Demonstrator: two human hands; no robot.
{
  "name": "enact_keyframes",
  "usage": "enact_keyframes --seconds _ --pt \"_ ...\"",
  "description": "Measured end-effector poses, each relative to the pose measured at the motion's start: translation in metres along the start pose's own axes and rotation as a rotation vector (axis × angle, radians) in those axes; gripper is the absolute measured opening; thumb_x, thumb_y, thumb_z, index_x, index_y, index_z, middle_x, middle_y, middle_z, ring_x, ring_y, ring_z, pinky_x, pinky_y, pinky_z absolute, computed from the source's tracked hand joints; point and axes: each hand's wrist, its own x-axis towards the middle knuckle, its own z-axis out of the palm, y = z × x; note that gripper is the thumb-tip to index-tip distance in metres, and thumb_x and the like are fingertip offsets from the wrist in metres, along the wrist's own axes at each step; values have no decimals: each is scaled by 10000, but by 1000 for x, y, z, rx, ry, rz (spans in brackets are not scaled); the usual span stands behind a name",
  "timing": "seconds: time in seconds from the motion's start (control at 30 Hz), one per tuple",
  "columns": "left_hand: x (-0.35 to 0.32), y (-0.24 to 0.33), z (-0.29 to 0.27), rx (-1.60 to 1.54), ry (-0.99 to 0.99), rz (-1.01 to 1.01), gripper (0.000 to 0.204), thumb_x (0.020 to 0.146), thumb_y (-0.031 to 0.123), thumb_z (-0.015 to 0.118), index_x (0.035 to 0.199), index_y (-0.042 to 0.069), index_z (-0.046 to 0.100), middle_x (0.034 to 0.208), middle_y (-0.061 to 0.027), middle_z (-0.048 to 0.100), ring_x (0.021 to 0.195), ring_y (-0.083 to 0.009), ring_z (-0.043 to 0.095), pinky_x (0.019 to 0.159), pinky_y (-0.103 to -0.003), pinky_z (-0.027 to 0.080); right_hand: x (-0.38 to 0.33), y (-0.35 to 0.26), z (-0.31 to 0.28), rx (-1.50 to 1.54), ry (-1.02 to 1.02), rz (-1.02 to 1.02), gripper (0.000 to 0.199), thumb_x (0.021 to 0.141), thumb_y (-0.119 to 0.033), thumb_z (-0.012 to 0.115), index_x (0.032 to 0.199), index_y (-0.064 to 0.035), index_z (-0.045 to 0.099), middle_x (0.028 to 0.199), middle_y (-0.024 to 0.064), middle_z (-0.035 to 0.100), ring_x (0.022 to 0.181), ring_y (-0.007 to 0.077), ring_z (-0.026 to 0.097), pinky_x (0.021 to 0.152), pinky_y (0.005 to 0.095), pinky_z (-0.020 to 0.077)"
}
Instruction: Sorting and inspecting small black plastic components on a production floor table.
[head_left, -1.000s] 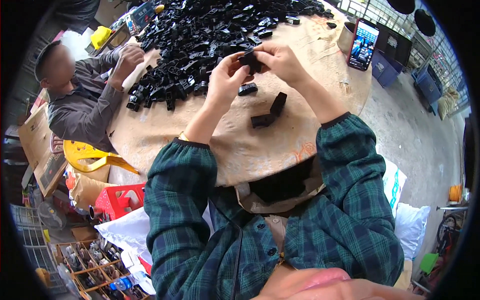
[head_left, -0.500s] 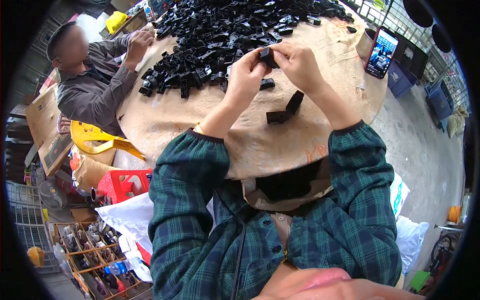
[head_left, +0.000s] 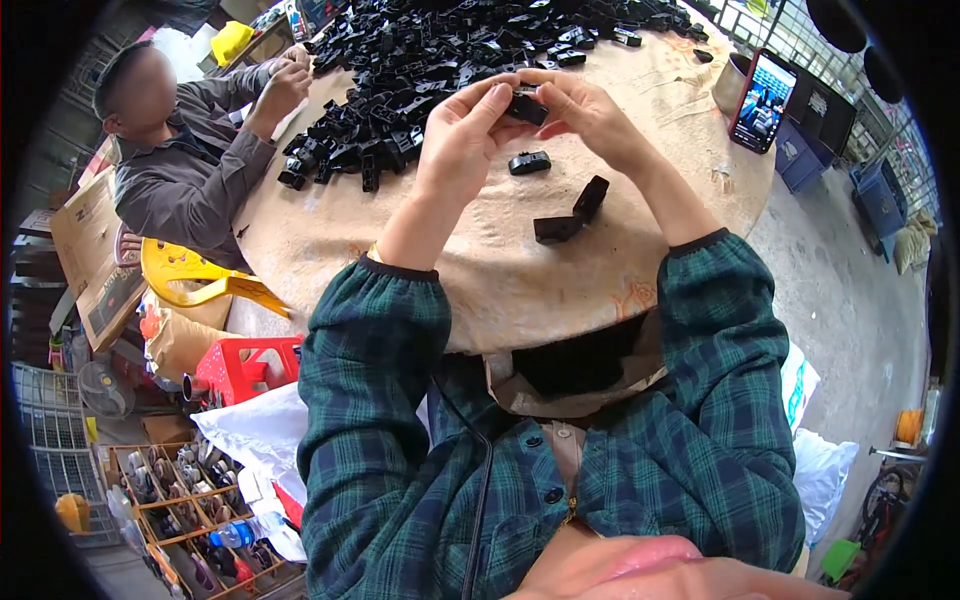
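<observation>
Both hands are raised over the near edge of the pile, pinching one small black plastic part (head_left: 527, 108) between them. My left hand (head_left: 460, 140) grips it from the left with thumb and fingers. From the other side, my right hand (head_left: 592, 118) has its thumb and fingertips on the part. Fingers hide some of its shape. Below the hands lie three loose pieces: a black plastic piece (head_left: 529, 162), a blocky black piece (head_left: 557, 230) and another black piece (head_left: 591, 198) standing against or beside it. The large heap of black plastic parts (head_left: 400, 110) spreads beyond my hands.
A beige cloth (head_left: 400, 270) covers the round table. A phone (head_left: 764, 100) stands upright at the right. At the left sits a co-worker (head_left: 190, 160) with hands at the heap. An open bag (head_left: 530, 402) with a dark inside is at my lap. A yellow chair (head_left: 190, 275) stands left.
Both hands have shifted slightly, the left one to the left and up. The held part has turned and now shows a longer side. The loose piece below is more exposed.
</observation>
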Motion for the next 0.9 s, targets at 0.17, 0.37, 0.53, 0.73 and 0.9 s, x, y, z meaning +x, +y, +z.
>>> enact_keyframes --seconds 0.17,0.37,0.53,0.73,0.9 --pt "-7 11 8 905 -143 5 295 802 174 628 1019 -19 574 867 -139 638 753 -151 610 651 -253 497 11 19 -61 -738 404 -195 303 832 -276 587 1043 -58 605 893 110 637 768 137 609 652 245 486" --pt "-14 -7 6 1271 -434 -176 265 733 229 685 894 23 641 779 -98 627 694 -136 575 630 -265 459 3 22 -63 -1132 282 42 467 722 -396 659 1053 -71 608 822 126 652 719 203 622 665 315 481" --pt "-1 -30 -16 1531 -158 294 276 709 183 690 939 41 629 880 -101 557 772 -246 545 702 -322 454 5 26 -62 -1202 213 172 396 696 -262 647 1049 -89 601 817 117 630 719 203 613 652 307 474" --pt "7 -43 -25 1691 -122 388 242 681 153 685 903 70 635 878 -107 568 832 -278 520 817 -349 399 5 30 -73 -691 320 -85 368 748 -114 642 1102 -45 568 857 73 608 733 137 592 657 238 477" --pt "4 -30 -24 1663 -168 336 259 661 166 710 880 58 621 770 -97 602 786 -260 546 759 -345 429 3 7 -30 -302 130 12 431 757 -31 635 1168 -18 505 1080 127 542 891 169 591 759 251 499"
